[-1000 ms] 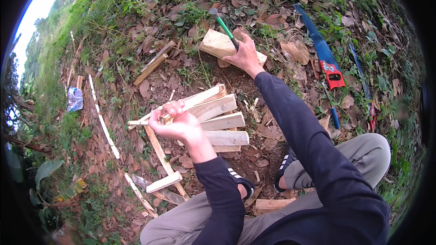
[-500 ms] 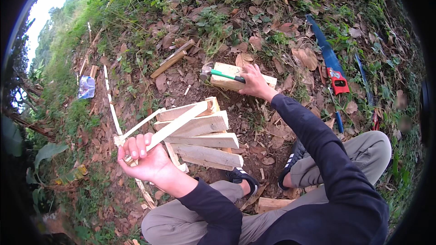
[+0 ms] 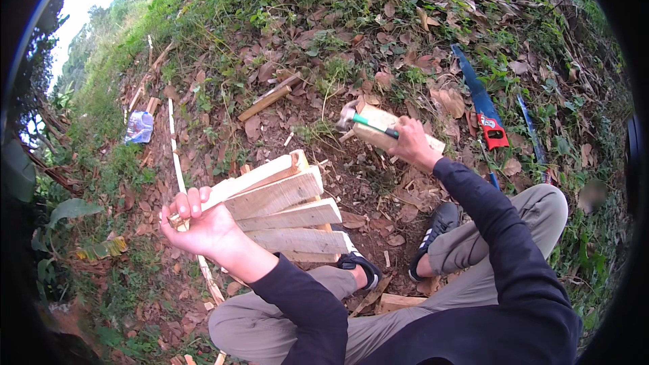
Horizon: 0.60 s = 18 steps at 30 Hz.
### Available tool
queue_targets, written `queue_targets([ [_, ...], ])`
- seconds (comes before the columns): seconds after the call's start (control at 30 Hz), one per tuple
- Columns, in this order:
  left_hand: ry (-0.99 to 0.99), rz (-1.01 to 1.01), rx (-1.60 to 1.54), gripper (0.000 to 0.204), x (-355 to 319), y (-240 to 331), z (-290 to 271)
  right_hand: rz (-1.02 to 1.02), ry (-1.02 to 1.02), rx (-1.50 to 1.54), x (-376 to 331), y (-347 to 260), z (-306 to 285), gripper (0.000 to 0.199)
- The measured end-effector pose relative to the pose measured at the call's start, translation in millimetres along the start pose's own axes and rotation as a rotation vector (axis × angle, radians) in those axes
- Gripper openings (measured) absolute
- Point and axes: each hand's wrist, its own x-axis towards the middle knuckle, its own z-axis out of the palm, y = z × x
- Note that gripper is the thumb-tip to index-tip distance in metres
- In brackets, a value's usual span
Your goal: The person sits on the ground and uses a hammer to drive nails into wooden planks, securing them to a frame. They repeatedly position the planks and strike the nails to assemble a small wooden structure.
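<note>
Left hand [image 3: 203,226] is closed round the near end of a thin slat [image 3: 236,186], fingers curled over it and thumb beneath; the slat runs up and away from that hand across the top of a frame [image 3: 291,220] of pale planks lying on the dirt just beside it. Right hand [image 3: 409,142], stretched well out from the left, is closed on the handle of a hammer [image 3: 368,123], whose green shaft pokes out past the fingers with the head at the far tip, though the head is small and blurred, so its shape is hard to make out. Under that hand sits a wood block [image 3: 389,132], and the hammer lies across its top. Beyond the right hand, further out on the leaves, lies a saw [image 3: 481,103] with a blue blade and red handle. Past the left hand a long white strip [image 3: 174,145] trails over the ground, and a loose stick [image 3: 265,101] lies between and beyond both hands. Black shoes [image 3: 433,230] rest on the soil close beneath the right arm
</note>
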Motion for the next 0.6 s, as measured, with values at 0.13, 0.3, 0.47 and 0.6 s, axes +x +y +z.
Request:
queue_targets([
  [0.13,-0.032,-0.013,-0.021,0.026,2,-1,3,-0.018,0.040,-0.084,5,57,-71,0.056],
  [0.3,-0.031,-0.019,-0.022,0.025,9,5,11,-0.331,-0.072,0.034,-3,51,-86,0.059],
  [0.47,-0.119,-0.030,-0.008,0.022,22,13,22,-0.478,-0.249,0.091,9,-16,-12,0.051],
  [0.6,0.029,-0.013,0.030,0.023,25,-8,56,-0.492,-0.361,-0.066,10,-23,70,0.059],
])
